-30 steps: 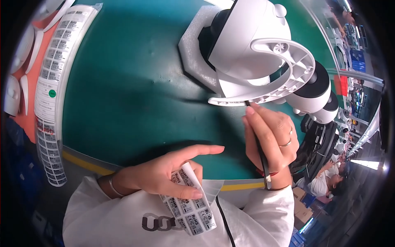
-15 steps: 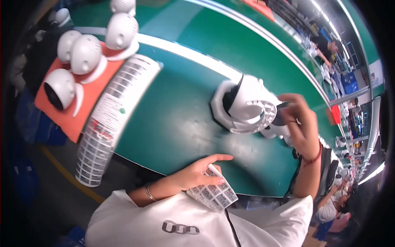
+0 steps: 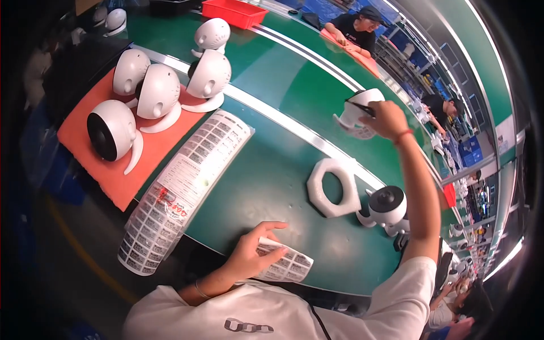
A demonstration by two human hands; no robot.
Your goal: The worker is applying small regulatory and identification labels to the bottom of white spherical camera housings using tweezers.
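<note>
My right hand reaches out over the green belt, its fingers closed on a white dome-shaped camera with a curved foot. Whether the camera's foot touches the belt, I cannot tell. By the bench's front edge, my left hand pinches a small sheet of printed labels between thumb and fingers. An octagonal white foam ring lies on the green bench between the hands, with nothing in it. Beneath my right forearm stands another white camera with a black round front, partly among others.
At left, several white cameras stand on an orange mat. Beside it a long, curved label sheet overhangs the bench's front edge. A red tray stands at the far side, and a co-worker sits across the belt.
My right hand has carried the camera from the foam ring outward over the belt, leaving the ring bare. My left hand keeps the label sheet, now tilted differently. The view has shifted.
</note>
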